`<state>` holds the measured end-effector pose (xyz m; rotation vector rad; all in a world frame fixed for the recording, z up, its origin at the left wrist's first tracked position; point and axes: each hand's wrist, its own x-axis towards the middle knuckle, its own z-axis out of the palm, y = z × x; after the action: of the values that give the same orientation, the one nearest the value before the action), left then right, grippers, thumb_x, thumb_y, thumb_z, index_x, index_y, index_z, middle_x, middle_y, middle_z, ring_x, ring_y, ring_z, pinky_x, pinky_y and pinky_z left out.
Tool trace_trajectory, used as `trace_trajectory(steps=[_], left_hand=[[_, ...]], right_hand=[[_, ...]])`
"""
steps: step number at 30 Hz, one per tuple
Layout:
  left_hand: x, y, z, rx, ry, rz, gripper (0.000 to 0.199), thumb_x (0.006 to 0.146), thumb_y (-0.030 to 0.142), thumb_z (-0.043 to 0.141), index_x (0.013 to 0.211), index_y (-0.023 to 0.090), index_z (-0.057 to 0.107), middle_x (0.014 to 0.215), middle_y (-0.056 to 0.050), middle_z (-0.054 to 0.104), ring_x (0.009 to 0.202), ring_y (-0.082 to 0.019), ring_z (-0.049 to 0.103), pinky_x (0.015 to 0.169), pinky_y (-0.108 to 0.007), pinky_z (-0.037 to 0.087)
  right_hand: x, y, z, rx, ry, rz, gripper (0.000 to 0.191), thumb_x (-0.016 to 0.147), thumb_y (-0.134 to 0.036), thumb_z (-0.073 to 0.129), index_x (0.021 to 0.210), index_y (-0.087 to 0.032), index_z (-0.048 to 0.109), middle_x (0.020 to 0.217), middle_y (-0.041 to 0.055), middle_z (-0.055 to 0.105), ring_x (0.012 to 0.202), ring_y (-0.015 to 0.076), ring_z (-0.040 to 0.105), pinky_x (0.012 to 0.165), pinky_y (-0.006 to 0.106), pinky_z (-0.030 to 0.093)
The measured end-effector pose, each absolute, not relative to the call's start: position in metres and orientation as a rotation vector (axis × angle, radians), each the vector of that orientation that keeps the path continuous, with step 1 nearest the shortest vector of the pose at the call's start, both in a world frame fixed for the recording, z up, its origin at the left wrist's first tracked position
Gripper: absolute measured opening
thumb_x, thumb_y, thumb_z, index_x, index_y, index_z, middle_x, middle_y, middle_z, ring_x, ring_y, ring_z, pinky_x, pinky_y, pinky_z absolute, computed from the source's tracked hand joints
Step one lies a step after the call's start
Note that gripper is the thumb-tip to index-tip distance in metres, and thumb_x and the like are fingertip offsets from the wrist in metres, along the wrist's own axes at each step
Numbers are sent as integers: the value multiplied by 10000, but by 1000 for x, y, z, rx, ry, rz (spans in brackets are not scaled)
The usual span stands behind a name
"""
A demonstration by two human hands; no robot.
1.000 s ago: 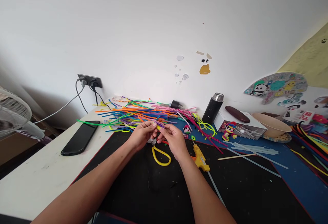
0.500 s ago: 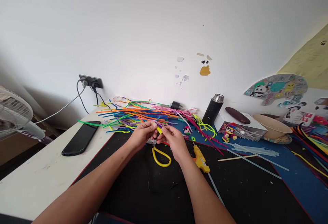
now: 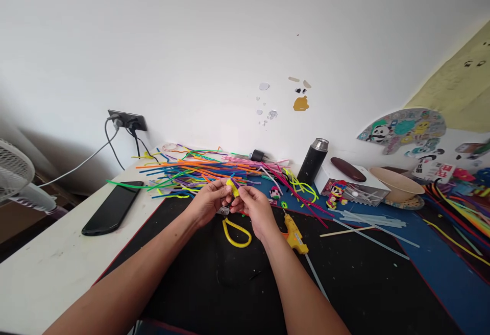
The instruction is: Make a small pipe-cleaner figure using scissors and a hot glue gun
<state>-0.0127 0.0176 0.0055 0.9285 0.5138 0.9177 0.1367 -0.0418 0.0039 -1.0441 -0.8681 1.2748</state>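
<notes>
Both hands meet over the back part of the black mat. Between the fingertips of my left hand and my right hand is a small yellow and purple pipe-cleaner piece. Fingers of both hands are closed on it and partly cover it. Just below them lies a tool with a yellow loop handle; its metal end is partly hidden by the hands. A yellow glue gun with a glue stick in its back rests right of my right wrist.
Behind the hands spreads a pile of coloured pipe cleaners. A black phone lies at left. Toward the right stand a black thermos, a small figure, a white box, a bowl and loose glue sticks.
The pipe-cleaner piece has turned in my fingers, and more of its yellow part shows near the left fingertips. The whole view has shifted slightly, so things appear farther left.
</notes>
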Motion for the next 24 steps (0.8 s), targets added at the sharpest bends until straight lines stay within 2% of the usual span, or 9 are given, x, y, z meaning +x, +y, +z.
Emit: trace_trajectory(steps=[3, 7, 13, 19, 24], left_hand=[[-12, 16, 5, 935, 546, 902, 313, 693, 336, 939, 813, 121, 746, 629, -1, 602, 541, -78, 488, 522, -194, 389], [-12, 16, 3, 982, 580, 950, 272, 742, 349, 905, 840, 139, 762, 708, -9, 631, 572, -84, 489, 539, -211, 395], [-15, 19, 8, 1075, 618, 1013, 295, 759, 406, 877, 875, 152, 782, 850, -51, 695, 725, -144, 605, 644, -236, 497], [-16, 18, 7, 1256, 685, 986, 342, 813, 495, 814, 854, 160, 756, 692, -21, 644, 607, -128, 549, 575, -229, 446], [-11, 12, 8, 1410, 675, 991, 366, 855, 529, 761, 809, 168, 731, 659, -4, 592, 594, -131, 485, 561, -239, 393]], right_hand=[[136, -42, 5, -1044, -874, 1274, 500, 734, -585, 852, 968, -171, 700, 688, 15, 724, 546, 160, 684, 597, 288, 538], [132, -42, 3, -1030, -918, 1293, 532, 707, -573, 868, 1001, -166, 691, 668, 7, 718, 533, 167, 680, 608, 312, 551], [135, -43, 5, -1071, -912, 1269, 509, 744, -627, 824, 920, -172, 677, 674, 17, 719, 514, 156, 660, 565, 290, 524], [143, -42, 9, -1075, -875, 1193, 508, 762, -644, 806, 932, -175, 712, 673, 12, 705, 475, 135, 606, 528, 281, 488], [142, -41, 6, -1063, -891, 1190, 479, 775, -629, 804, 927, -191, 682, 674, 10, 704, 477, 138, 609, 518, 279, 485]])
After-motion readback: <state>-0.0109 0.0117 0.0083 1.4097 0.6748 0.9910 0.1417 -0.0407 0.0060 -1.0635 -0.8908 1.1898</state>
